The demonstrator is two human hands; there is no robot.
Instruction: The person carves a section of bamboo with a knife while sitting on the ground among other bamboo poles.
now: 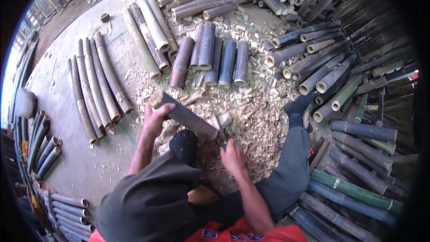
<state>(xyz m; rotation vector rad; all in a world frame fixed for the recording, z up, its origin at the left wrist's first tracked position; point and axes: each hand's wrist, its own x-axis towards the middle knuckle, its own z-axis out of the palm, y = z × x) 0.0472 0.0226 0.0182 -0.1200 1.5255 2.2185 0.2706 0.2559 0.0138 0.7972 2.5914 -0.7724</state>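
Note:
A short, thick bamboo section (pixel 190 117) slants across the middle, its pale upper-left end beside my left hand (pixel 154 118). That hand is closed around this end, thumb lying over the top. In my right hand (pixel 234 157) is a knife (pixel 218 123), gripped by its dark handle. The narrow blade points up and slightly left, close to the section's lower-right end; whether the two touch I cannot tell. My dark-shod left foot (pixel 183 147) is just below the section. Several short bamboo sections (pixel 206 47) lie side by side beyond it.
Pale wood chips (pixel 264 130) cover the floor between my legs and around the short sections. Long bamboo poles (pixel 96 83) lie in a row at left, with more bamboo poles (pixel 313 56) piled at right. A green pole (pixel 354 190) is near my right leg.

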